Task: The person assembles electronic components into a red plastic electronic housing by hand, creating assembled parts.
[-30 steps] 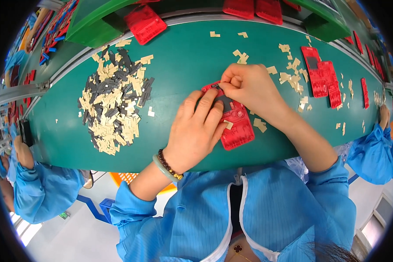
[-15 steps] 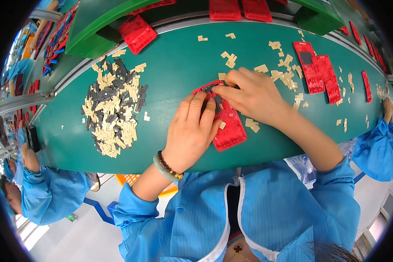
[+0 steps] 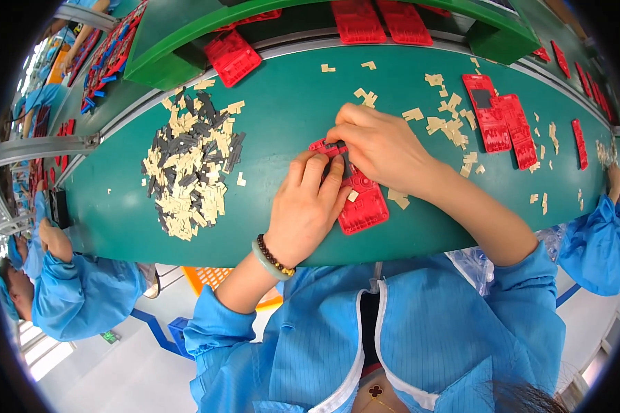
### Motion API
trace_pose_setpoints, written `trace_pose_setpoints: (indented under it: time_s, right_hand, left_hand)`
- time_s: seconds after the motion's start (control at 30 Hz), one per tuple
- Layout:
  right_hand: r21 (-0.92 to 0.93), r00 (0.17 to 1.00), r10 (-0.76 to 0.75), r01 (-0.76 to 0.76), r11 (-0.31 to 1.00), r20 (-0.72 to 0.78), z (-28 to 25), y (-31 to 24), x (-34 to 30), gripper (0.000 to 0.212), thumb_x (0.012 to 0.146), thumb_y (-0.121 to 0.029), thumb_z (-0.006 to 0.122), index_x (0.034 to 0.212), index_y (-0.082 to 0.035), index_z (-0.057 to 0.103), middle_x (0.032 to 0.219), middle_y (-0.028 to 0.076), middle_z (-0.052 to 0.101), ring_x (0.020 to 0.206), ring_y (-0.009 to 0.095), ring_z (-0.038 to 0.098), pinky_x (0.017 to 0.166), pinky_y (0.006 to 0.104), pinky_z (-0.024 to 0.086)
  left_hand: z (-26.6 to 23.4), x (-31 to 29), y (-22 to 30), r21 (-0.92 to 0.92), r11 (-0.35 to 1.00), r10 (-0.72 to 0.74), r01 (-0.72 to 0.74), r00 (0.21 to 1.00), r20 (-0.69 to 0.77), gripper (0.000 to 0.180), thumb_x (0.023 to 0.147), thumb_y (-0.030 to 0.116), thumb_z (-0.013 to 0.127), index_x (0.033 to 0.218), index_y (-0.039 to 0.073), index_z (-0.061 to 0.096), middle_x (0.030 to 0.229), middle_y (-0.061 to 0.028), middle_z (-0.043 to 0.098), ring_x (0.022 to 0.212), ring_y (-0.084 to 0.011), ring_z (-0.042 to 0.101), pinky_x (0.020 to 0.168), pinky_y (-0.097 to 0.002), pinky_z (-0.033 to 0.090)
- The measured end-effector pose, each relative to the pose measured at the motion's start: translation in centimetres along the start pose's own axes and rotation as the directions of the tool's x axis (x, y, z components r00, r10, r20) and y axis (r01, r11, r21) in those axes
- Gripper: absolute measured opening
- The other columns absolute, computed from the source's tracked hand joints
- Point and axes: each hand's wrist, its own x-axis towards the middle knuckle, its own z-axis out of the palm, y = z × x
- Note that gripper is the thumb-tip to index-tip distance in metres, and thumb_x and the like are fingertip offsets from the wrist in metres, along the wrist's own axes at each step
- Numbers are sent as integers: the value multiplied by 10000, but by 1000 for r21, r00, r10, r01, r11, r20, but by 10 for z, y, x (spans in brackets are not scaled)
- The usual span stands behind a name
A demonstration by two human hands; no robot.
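Chips of beige and dark grey plastic lie in a loose heap [image 3: 189, 168] well to the left of the red tray [image 3: 358, 199], which rests on the green belt [image 3: 282, 103] near its front edge. The left hand [image 3: 306, 206], a bead bracelet [image 3: 272, 258] at its wrist, lies palm down with fingers pressed flat on the tray's left side, pinning it to the belt rather than gripping it. The right hand [image 3: 382, 144] curls over the tray's far end, its fingertips closed on something at the top corner; what they pinch is hidden, probably one small chip. A beige chip [image 3: 352, 196] already sits on the tray's face. The tray looks like thin, stiff moulded plastic, light enough to skate on the smooth belt, so holding it down flat or taking it by the long edges seems the safest way; the chips look tiny and light, best picked singly by fingertip. To the right of the tray lie scattered beige chips [image 3: 448, 127], then a pair of red trays [image 3: 503, 124] side by side.
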Motion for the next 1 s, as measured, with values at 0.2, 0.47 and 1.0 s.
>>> trace_pose_setpoints:
  time_s: [0.2, 0.47, 1.0]
  right_hand:
    - [-27, 998, -51, 52, 998, 48, -4, 1, 2, 169, 769, -43, 603, 919, -56, 679, 917, 46, 568, 857, 233, 607, 696, 364, 513]
    - [-27, 970, -145, 153, 988, 194, -33, -30, -53, 421, 717, -273, 754, 1072, -87, 628, 1090, 71, 573, 956, 242, 579, 804, 364, 489]
    - [-51, 952, -277, 285, 957, 127, -32, -43, -55, 389, 630, -204, 815, 968, -90, 662, 944, 57, 598, 799, 266, 580, 677, 367, 470]
  left_hand:
    - [0, 5, -2, -19, 1000, 20, -20, 999, -29, 382, 774, 117, 721, 1119, -17, 628, 1108, -147, 541, 1037, -333, 548, 839, -395, 502]
    - [-5, 24, -13, 49, 997, 71, -68, 995, -64, 405, 779, 144, 703, 1150, 18, 601, 1070, -113, 571, 933, -289, 562, 781, -386, 484]
    - [-55, 12, -13, -275, 901, 315, -335, 942, -118, 382, 838, 296, 617, 1077, -3, 614, 1236, -134, 550, 1172, -265, 504, 896, -350, 424]
